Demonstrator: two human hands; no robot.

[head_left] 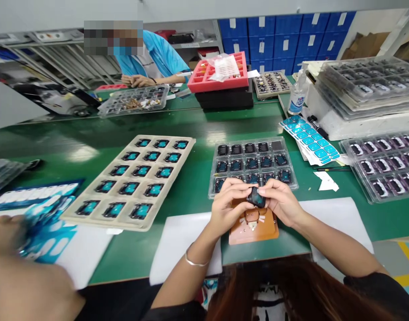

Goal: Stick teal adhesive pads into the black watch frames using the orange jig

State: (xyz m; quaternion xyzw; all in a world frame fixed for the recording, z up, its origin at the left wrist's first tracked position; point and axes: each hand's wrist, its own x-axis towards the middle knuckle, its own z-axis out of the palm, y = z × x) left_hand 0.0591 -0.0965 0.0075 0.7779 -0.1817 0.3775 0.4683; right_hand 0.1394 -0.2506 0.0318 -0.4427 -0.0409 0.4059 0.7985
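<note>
Above an orange fixture plate [237, 233], a small dark rounded-square casing [257, 198] is pinched between my two hands. My left hand [228, 203] grips its left side with thumb and fingers. On its right side, the fingertips of my right hand [284, 201] press against it. Just beyond my hands lies a clear plastic tray [294, 182] holding several similar dark casings, some partly hidden by my fingers. White sheets [186, 240] flank the fixture.
A beige tray [188, 149] of dark parts with teal faces lies left. Another person's blurred hand [7, 234] is near teal sticker sheets [54, 232]. Right are teal label sheets [313, 140], a bottle [297, 97] and a tray of purple frames [365, 196]. Opposite sits a co-worker [157, 55].
</note>
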